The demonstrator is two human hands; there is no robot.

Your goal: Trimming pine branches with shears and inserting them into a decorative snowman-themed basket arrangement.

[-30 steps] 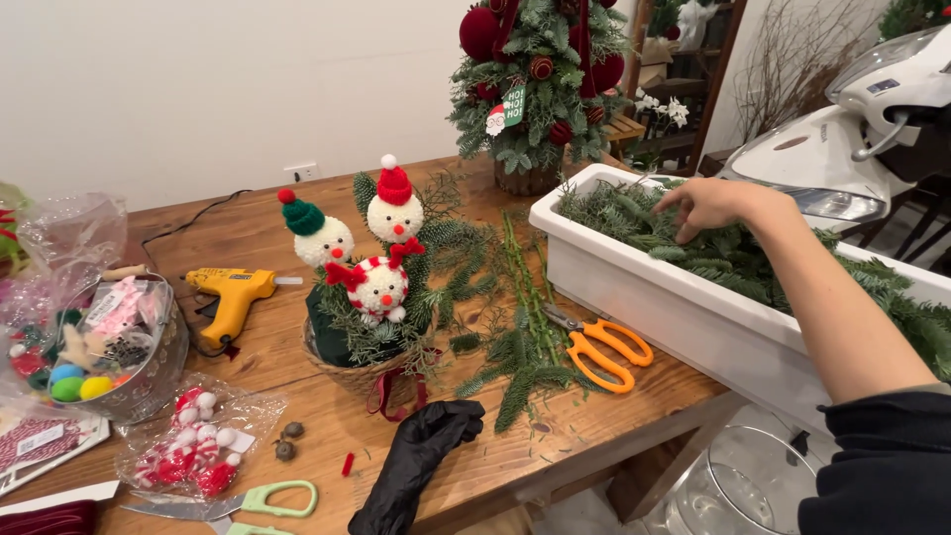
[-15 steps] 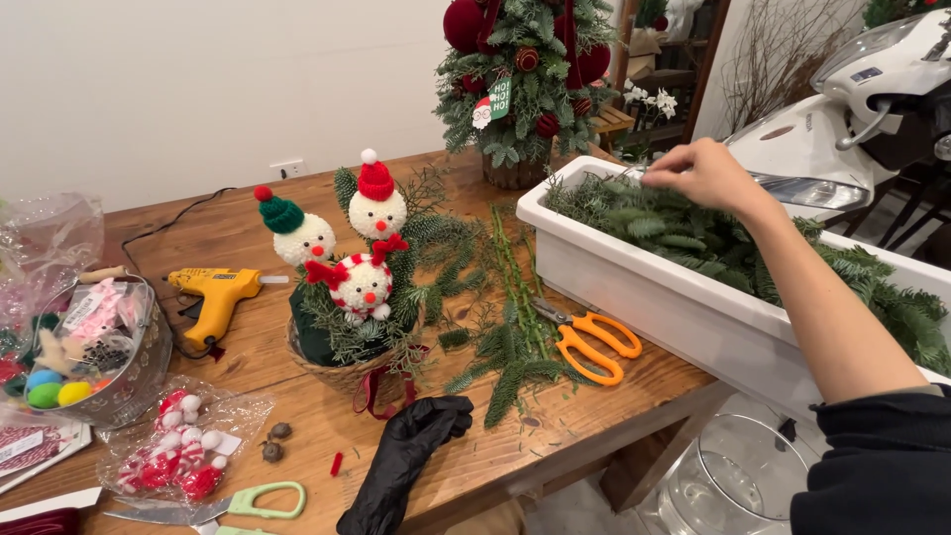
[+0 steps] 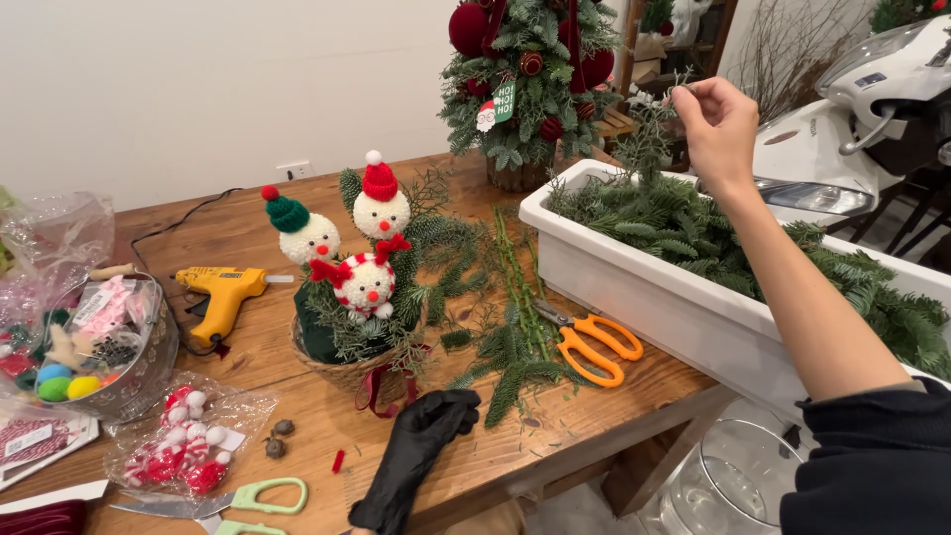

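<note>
My right hand [image 3: 718, 124] is raised above the far end of a long white planter box [image 3: 634, 282] filled with cut evergreen branches [image 3: 684, 228]. Its fingertips pinch a thin evergreen sprig [image 3: 649, 134] that hangs over the box. My left hand [image 3: 421, 446], in a black glove, rests on the wooden table [image 3: 555, 436] near its front edge, fingers loosely bent and holding nothing. Just beyond the glove stands a small basket arrangement [image 3: 347, 337] of greenery with three snowman figures.
Orange scissors [image 3: 594, 347] and loose fir sprigs [image 3: 510, 337] lie between basket and planter. A yellow glue gun [image 3: 223, 292], a metal bowl of craft bits [image 3: 109, 352], a bag of ornaments [image 3: 188, 446] and green scissors [image 3: 238, 500] sit left. A decorated small tree [image 3: 525, 79] stands behind.
My right hand has lifted from the greenery in the planter to well above it, bringing a thin sprig up. The gloved left hand has stayed put.
</note>
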